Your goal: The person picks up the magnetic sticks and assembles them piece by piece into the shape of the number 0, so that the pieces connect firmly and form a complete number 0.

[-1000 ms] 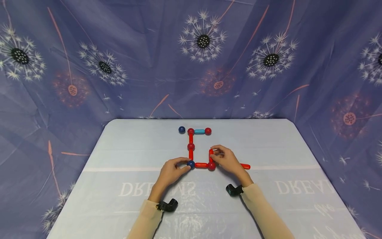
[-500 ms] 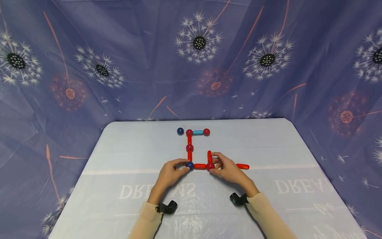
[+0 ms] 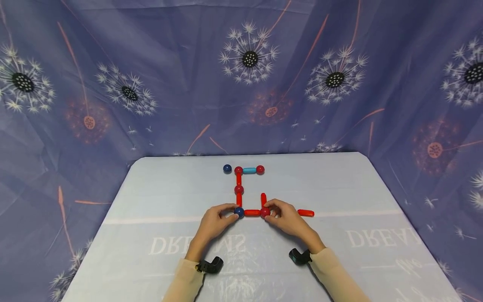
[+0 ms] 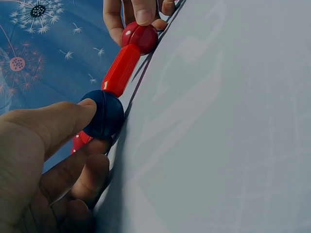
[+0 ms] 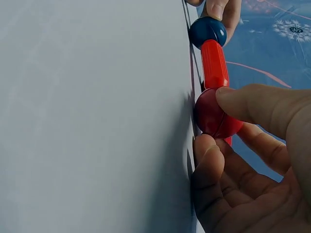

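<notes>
My left hand (image 3: 215, 222) pinches a dark blue ball (image 4: 104, 114) between thumb and fingers at the near left corner of a ball-and-rod figure. A red rod (image 3: 252, 212) runs from it to a red ball (image 5: 214, 114), which my right hand (image 3: 287, 220) grips with thumb and fingertips. From that red ball another red rod (image 3: 263, 199) points away from me. Beyond the blue ball, red rods and a middle red ball (image 3: 239, 189) lead to a far red ball (image 3: 238, 170). A light blue rod (image 3: 249, 170) links that one to a further red ball (image 3: 260, 170).
A loose dark blue ball (image 3: 227, 168) lies just left of the far corner. One loose red rod (image 3: 306, 213) lies to the right of my right hand. The white table (image 3: 158, 180) ends at a blue patterned cloth (image 3: 181, 84) behind.
My right hand has shifted from the upright-lying red rod down to the red ball at its near end. The left hand keeps its hold on the blue ball.
</notes>
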`<state>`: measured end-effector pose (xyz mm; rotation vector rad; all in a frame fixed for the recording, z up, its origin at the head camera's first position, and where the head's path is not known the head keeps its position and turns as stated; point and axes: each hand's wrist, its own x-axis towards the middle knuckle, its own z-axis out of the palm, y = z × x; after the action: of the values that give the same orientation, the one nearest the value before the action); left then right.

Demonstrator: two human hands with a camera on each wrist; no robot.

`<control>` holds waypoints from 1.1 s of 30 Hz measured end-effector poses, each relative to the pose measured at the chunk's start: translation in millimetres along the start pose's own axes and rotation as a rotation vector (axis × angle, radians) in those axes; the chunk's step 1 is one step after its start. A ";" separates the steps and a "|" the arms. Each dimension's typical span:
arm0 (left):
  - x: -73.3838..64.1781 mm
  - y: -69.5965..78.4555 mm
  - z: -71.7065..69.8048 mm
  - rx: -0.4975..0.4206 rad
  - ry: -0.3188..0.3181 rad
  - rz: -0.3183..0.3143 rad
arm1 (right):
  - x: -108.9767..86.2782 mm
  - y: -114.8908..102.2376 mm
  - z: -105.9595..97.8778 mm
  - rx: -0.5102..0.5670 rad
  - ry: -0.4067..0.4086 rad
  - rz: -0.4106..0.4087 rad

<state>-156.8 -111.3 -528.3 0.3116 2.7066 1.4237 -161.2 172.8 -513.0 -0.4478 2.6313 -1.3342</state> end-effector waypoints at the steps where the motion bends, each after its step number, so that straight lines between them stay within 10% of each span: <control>1: -0.5 0.2 -0.4 0.000 0.000 -0.002 | 0.1 -0.3 0.0 0.004 -0.001 -0.003; 20: 23.1 3.5 -20.3 -0.058 -0.122 0.062 | 1.5 5.2 1.1 0.018 0.011 -0.028; 33: 80.5 -10.0 -35.0 0.036 0.084 0.111 | 2.3 6.0 1.5 0.018 0.006 -0.003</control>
<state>-242.3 -128.2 -513.8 0.4201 2.8259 1.4491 -164.1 174.2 -518.8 -0.4460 2.6224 -1.3614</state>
